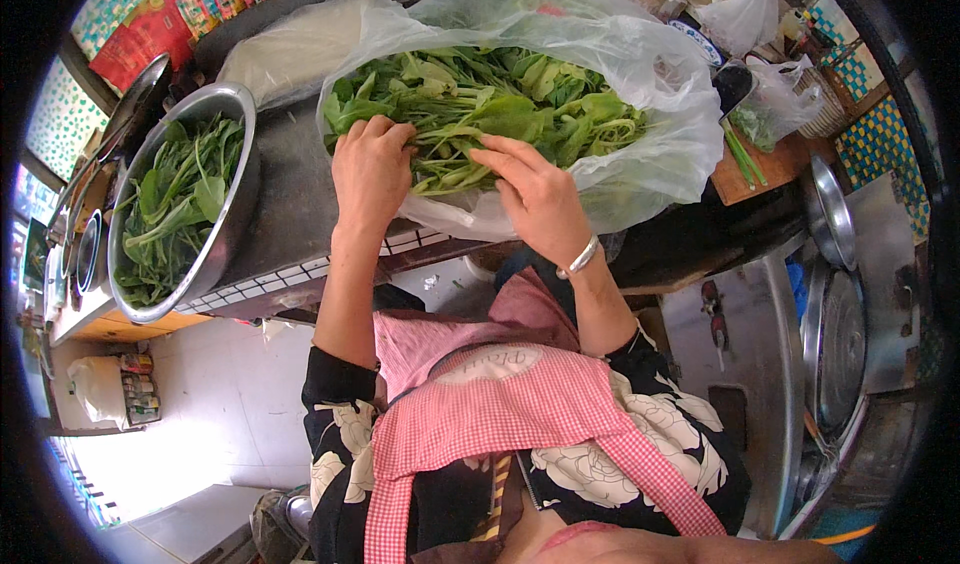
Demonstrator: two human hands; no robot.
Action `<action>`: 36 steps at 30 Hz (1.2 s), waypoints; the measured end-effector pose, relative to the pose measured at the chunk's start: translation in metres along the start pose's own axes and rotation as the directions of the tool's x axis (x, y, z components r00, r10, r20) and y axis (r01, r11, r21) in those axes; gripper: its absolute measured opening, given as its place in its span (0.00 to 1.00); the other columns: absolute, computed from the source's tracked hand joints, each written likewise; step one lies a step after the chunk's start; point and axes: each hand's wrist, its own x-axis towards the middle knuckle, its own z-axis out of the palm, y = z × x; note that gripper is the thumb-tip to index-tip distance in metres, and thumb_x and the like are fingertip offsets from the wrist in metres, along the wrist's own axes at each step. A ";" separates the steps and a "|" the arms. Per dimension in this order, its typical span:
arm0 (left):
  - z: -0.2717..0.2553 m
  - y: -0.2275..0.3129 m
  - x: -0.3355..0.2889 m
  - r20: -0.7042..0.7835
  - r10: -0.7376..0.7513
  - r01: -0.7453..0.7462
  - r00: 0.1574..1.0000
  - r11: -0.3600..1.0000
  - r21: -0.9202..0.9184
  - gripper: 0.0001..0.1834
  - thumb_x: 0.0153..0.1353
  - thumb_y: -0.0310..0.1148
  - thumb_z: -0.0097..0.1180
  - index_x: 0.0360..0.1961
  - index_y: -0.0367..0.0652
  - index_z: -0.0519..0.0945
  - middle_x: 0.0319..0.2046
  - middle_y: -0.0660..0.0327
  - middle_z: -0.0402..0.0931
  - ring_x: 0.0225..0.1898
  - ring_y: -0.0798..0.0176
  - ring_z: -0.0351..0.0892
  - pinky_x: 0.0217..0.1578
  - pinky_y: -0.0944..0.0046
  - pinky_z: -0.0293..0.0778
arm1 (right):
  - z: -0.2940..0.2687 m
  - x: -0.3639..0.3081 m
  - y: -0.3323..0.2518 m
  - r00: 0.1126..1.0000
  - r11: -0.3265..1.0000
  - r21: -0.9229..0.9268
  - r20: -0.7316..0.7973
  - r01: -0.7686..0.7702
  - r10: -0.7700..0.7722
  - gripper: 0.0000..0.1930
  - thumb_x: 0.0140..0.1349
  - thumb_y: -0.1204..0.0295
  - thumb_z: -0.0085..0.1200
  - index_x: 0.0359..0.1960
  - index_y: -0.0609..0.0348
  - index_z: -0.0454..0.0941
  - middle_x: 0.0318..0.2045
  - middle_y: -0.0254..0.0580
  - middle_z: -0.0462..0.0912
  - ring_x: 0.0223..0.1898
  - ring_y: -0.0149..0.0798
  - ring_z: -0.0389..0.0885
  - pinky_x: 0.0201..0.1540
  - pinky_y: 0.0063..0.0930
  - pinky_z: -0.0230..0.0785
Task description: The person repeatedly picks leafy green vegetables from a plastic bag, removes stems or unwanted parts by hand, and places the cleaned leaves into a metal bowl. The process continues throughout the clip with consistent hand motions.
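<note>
A large clear plastic bag [650, 174] lies spread open on the dark counter, full of leafy green vegetables [520, 114]. At the near left of the pile, my left hand [372, 169] has its fingers curled in among the stems; the fingertips are partly hidden. My right hand [535, 189] reaches over the near edge of the bag, thumb and fingers closing on a green stem. To the left stands a metal basin [245, 164] holding more of the same leafy greens [180, 209].
A folded plastic sheet [290, 54] lies behind the basin. At the right, a wooden cutting board [775, 179] bears green onions [745, 159] beside a small plastic bag. Metal bowls [828, 214] and a round lid stand further right. Red packets [145, 39] are at the far left.
</note>
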 end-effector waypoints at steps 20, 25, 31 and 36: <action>-0.012 0.030 -0.002 0.295 -0.468 0.357 0.833 0.048 -0.933 0.08 0.68 0.29 0.65 0.45 0.38 0.86 0.34 0.62 0.88 0.34 0.70 0.87 0.28 0.73 0.70 | -0.132 -0.005 -0.119 0.841 -0.130 0.913 -0.408 0.387 -0.357 0.23 0.74 0.72 0.50 0.15 0.58 0.78 0.17 0.39 0.81 0.18 0.36 0.79 0.46 0.40 0.84; -0.011 0.039 -0.008 0.254 -0.469 0.338 0.846 0.104 -0.935 0.07 0.68 0.26 0.64 0.45 0.36 0.85 0.36 0.59 0.88 0.34 0.68 0.88 0.29 0.71 0.74 | -0.093 0.007 -0.088 0.884 0.272 0.847 -0.396 0.457 -0.249 0.13 0.70 0.69 0.59 0.25 0.59 0.83 0.22 0.38 0.83 0.19 0.36 0.79 0.38 0.35 0.82; -0.006 0.058 -0.011 0.170 -0.437 0.269 0.883 0.176 -0.947 0.07 0.68 0.21 0.61 0.45 0.32 0.84 0.37 0.59 0.86 0.36 0.68 0.87 0.35 0.69 0.83 | -0.004 0.041 -0.026 0.975 0.954 0.301 -0.210 -0.003 0.070 0.14 0.60 0.73 0.70 0.48 0.58 0.87 0.33 0.38 0.83 0.30 0.35 0.84 0.32 0.30 0.76; -0.006 0.063 -0.013 0.198 -0.372 0.283 0.907 0.192 -0.940 0.07 0.68 0.19 0.59 0.46 0.31 0.84 0.38 0.59 0.86 0.38 0.70 0.85 0.40 0.67 0.85 | 0.025 0.042 -0.004 0.956 0.956 0.279 -0.294 0.090 -0.004 0.14 0.60 0.72 0.68 0.48 0.53 0.87 0.34 0.42 0.83 0.35 0.45 0.85 0.36 0.35 0.77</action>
